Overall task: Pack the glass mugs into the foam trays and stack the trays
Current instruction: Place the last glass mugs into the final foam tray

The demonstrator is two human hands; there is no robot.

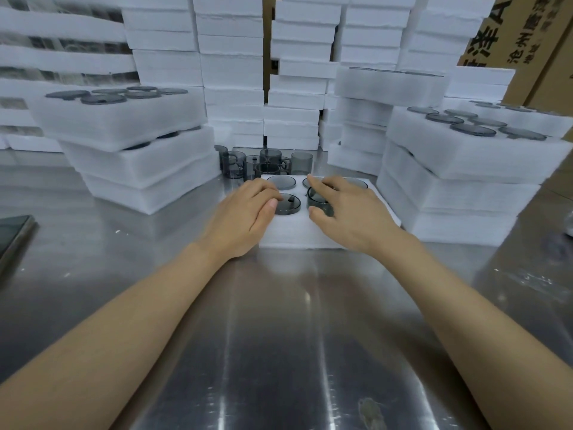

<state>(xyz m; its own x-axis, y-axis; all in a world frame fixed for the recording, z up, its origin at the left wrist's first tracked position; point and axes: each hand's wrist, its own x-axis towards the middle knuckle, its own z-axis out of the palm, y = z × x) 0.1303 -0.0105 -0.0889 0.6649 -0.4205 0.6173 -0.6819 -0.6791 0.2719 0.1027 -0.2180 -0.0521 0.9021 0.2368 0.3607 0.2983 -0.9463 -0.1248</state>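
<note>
A white foam tray (291, 231) lies on the steel table in front of me, with smoky grey glass mugs sunk in its holes. My left hand (245, 212) lies over the tray's near left part, thumb touching the rim of a mug (290, 204) that sticks up from its hole. My right hand (344, 209) curls round another raised mug (317, 198) in the near middle hole, index finger pointing forward. Two more mug rims (281, 181) sit flush in the far row. Several loose mugs (263, 164) stand just behind the tray.
Stacks of filled foam trays stand at the left (130, 150) and right (459, 181). Tall piles of foam trays (232, 72) fill the back. Cardboard boxes (527, 41) rise at the far right. A dark phone (12, 234) lies at the left table edge.
</note>
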